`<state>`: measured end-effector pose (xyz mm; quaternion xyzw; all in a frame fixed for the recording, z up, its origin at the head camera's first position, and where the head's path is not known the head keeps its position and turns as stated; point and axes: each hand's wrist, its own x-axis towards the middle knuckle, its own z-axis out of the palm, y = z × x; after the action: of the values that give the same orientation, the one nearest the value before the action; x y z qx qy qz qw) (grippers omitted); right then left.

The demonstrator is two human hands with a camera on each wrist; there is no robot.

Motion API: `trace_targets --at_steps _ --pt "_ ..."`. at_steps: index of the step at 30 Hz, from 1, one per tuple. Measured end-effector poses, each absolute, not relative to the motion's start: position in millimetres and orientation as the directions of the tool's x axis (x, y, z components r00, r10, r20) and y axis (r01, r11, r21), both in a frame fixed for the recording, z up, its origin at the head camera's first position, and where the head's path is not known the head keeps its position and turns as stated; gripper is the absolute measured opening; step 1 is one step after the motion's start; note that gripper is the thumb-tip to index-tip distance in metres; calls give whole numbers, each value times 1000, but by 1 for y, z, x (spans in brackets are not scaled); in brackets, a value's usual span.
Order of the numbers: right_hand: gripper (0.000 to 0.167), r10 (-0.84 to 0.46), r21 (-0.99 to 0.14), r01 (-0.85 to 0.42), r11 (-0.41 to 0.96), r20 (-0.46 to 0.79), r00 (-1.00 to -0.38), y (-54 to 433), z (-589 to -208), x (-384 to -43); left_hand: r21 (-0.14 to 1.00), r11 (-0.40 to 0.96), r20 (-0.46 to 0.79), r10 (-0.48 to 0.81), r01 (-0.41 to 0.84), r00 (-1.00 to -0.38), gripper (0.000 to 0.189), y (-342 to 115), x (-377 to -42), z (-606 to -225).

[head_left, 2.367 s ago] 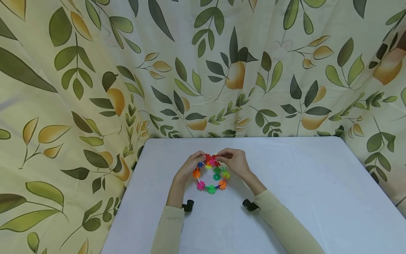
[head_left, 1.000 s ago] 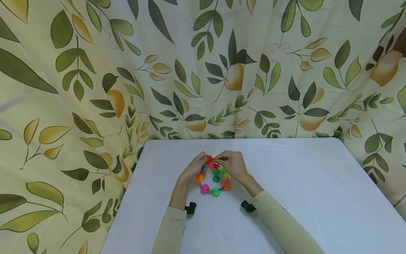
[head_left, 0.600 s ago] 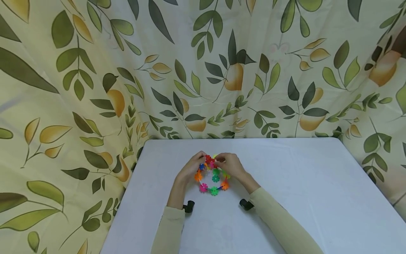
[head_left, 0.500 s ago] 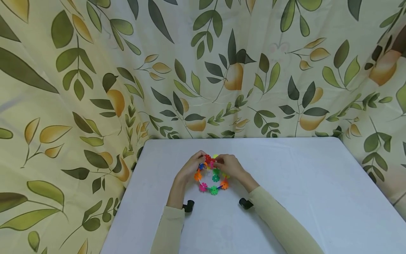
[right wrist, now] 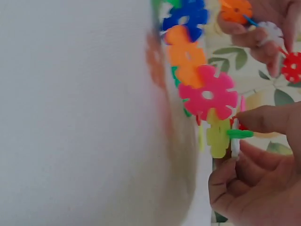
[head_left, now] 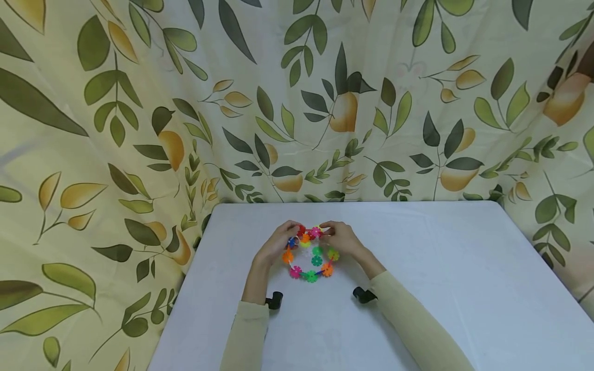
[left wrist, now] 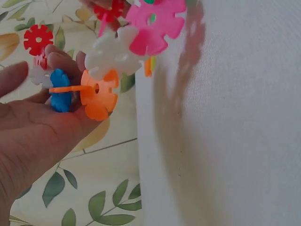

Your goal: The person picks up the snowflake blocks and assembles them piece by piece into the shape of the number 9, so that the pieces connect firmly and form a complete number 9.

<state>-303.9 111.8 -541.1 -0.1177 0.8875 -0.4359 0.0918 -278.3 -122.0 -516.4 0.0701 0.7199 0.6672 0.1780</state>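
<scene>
A ring of interlocking plastic snowflake discs (head_left: pixel 311 276) in pink, orange, green, blue, white, red and yellow is held up between both hands. My left hand (head_left: pixel 277 242) grips its far left part; in the left wrist view its fingers curl behind a blue disc (left wrist: pixel 60 90), beside an orange disc (left wrist: pixel 99 95). My right hand (head_left: pixel 342 239) holds the far right part. In the right wrist view, its thumb and fingers pinch a white disc (right wrist: pixel 235 141) joined to a green one (right wrist: pixel 241 134), next to a yellow disc (right wrist: pixel 218 134). Red and pink discs span between the hands.
The ring is over a white table (head_left: pixel 417 288), near its far edge. A leaf-and-fruit patterned curtain (head_left: pixel 371 103) hangs behind and to the left. Black wrist cameras (head_left: pixel 275 300) stick out below the sleeves.
My right hand first moves down and left over the red and pink discs, then back right. The pink disc at the top shows farther right, and the hands stand wider apart.
</scene>
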Motion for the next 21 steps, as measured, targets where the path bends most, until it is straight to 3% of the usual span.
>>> trace_targets --at_steps 9,21 --pt "39 -288 -901 -14 434 -124 -949 118 -537 -301 978 149 -191 372 -145 -908 40 -126 -279 -517" --pt "30 -189 -942 -1 334 -66 -980 118 -531 -292 978 144 -194 375 -150 -907 37 -125 -280 -521"
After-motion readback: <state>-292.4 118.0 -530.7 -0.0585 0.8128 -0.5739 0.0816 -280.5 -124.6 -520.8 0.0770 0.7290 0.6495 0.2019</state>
